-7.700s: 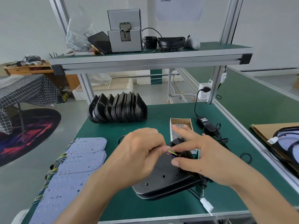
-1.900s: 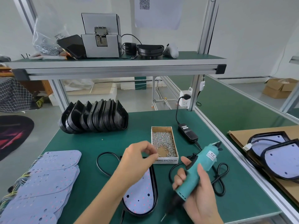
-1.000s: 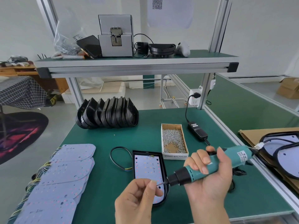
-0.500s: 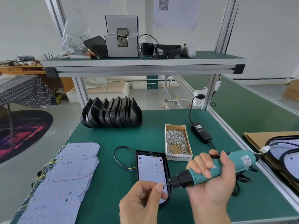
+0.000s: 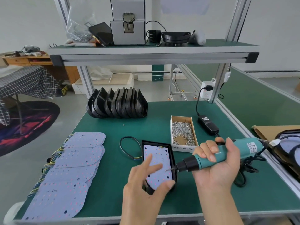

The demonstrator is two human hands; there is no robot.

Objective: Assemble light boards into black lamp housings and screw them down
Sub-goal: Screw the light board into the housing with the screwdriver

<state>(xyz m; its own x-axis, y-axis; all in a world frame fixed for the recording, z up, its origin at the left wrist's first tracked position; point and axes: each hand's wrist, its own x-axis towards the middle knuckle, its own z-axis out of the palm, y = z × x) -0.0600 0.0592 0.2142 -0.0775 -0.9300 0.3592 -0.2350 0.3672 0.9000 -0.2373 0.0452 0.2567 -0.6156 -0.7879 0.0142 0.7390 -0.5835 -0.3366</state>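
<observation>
Right hand (image 5: 217,161) grips the teal screwdriver (image 5: 215,155); left hand (image 5: 146,181), fingers loosely spread, hovers over the light board (image 5: 159,157).

At the lower centre of the frame, the right hand (image 5: 217,161) grips a teal electric screwdriver (image 5: 215,155), its bit pointing left over the light board (image 5: 158,166) seated in a black lamp housing (image 5: 172,153) on the green bench (image 5: 113,184). The left hand (image 5: 144,184) hovers with fingers spread above the board's near end. A box of screws (image 5: 183,132) sits just beyond the housing, loose light boards (image 5: 73,168) overlap at lower left, and empty housings (image 5: 116,105) stand in a row at mid-frame.
</observation>
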